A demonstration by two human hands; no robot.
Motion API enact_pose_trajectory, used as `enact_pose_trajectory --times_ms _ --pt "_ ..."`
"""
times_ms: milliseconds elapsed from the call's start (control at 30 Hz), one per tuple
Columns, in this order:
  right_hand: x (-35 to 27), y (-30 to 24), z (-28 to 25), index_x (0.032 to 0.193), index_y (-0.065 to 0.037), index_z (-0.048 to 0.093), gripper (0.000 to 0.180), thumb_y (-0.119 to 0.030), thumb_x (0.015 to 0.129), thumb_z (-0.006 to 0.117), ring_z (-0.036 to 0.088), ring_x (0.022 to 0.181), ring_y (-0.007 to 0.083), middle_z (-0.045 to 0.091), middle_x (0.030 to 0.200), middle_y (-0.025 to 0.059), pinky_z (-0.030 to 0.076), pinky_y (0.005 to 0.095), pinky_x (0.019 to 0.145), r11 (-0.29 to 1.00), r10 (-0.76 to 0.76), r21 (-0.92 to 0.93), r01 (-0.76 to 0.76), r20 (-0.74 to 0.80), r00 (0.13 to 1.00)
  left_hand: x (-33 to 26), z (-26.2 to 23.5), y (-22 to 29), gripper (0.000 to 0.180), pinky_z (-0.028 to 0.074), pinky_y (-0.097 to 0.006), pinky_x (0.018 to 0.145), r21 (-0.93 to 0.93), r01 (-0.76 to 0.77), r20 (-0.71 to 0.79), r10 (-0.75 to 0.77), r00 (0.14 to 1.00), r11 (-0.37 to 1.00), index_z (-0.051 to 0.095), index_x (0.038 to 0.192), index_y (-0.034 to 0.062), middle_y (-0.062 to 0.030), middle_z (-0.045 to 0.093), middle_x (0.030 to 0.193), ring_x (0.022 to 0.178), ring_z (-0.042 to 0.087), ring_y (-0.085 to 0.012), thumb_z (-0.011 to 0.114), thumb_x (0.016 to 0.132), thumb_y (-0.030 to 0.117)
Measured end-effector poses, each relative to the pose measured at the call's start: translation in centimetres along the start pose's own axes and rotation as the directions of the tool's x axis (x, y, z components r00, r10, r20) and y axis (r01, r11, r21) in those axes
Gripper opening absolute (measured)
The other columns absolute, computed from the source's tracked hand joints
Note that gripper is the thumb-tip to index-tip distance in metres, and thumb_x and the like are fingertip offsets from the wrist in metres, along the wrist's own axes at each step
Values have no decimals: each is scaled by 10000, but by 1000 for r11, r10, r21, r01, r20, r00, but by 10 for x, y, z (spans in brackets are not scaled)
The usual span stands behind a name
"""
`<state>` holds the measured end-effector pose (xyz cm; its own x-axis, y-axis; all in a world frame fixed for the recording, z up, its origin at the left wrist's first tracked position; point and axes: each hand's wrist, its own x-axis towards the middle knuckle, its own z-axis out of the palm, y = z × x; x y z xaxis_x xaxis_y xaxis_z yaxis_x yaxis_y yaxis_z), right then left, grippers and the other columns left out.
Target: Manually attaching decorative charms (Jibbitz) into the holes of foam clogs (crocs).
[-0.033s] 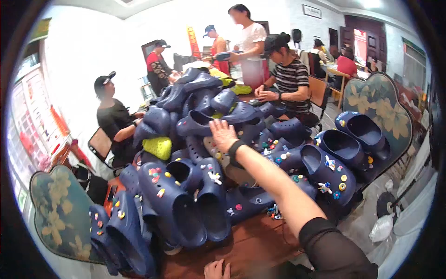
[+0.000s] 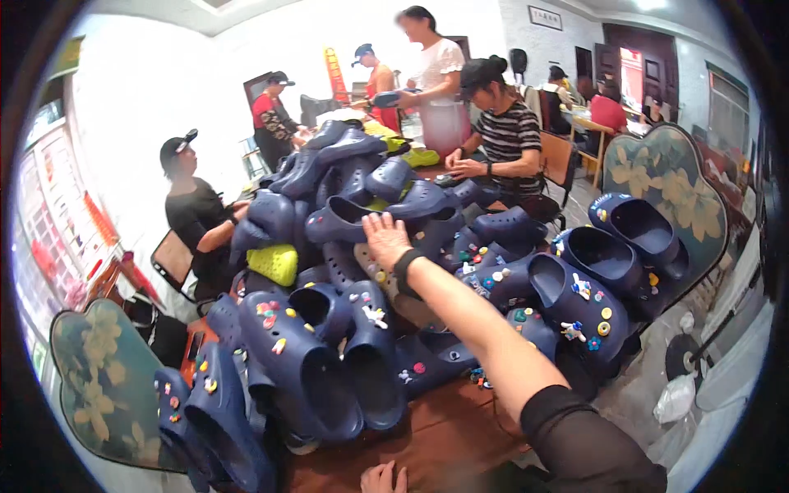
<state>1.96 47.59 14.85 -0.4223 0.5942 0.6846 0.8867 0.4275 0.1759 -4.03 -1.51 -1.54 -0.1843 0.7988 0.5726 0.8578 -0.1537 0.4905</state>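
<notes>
My right hand (image 2: 386, 238) reaches up over a heap of clogs with its fingers stretched out. The fingers rest against the heel end of a navy clog (image 2: 337, 220), and beneath the palm lies a pale beige clog (image 2: 374, 267). My left hand (image 2: 384, 478) shows only in part at the bottom, on the near edge of the brown table (image 2: 436, 427); its fingers look loosely apart and hold nothing. Between the hands, a pair of navy clogs, one to the left (image 2: 300, 353) and one to the right (image 2: 374, 349), carries small coloured charms.
More charm-covered clogs stand at the left (image 2: 218, 411) and right (image 2: 575, 308). A yellow-green clog (image 2: 274, 263) sits in the heap. Chairs with floral backs flank the table, left (image 2: 103, 378) and right (image 2: 666, 185). Several people sit or stand beyond, one in a striped shirt (image 2: 509, 135).
The whole view has shifted slightly, so things appear a little further left. My right hand stays against the same navy clog, and my left hand has barely moved.
</notes>
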Motion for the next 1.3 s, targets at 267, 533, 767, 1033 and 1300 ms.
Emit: enact_pose_trajectory --times_ms 267,533,767,1033,1300 --pt "17 -14 0 1150 -87 598 293 -193 877 601 506 1224 266 601 1167 91 340 564 1060 987 51 146 -66 101 994 -2 -4 -1 224 485 -420 827 70 0 -2 0 1000 998 695 1051 23 -138 635 989 927 602 -331 726 854 124" --pt "15 54 30 1165 -25 521 488 -351 850 703 508 1151 330 527 1180 172 443 483 952 655 622 525 -543 33 782 -1 -6 1 207 489 -418 809 80 33 3 -33 999 996 702 1034 35 -131 634 984 912 599 -323 736 842 105" --pt "2 82 65 1459 -229 301 957 -96 641 780 285 1373 381 279 1488 132 267 585 1075 956 206 211 -205 15 978 -3 -8 -1 177 490 -420 789 169 83 61 -94 994 982 704 1005 46 -123 637 972 885 600 -313 736 839 94" --pt "21 87 71 1369 -144 433 453 -148 928 535 520 1243 215 518 1345 13 418 635 965 996 29 -90 -27 26 999 8 -9 11 167 490 -425 773 158 74 66 -85 994 985 705 990 39 -124 625 966 861 595 -322 736 825 49" --pt "10 167 -9 1356 -112 396 699 -99 732 710 541 1160 251 520 1216 67 476 524 884 987 150 -36 -159 -180 972 10 -12 11 106 497 -408 758 124 -2 -18 4 1000 992 713 951 45 -125 632 946 858 602 -322 721 848 65"
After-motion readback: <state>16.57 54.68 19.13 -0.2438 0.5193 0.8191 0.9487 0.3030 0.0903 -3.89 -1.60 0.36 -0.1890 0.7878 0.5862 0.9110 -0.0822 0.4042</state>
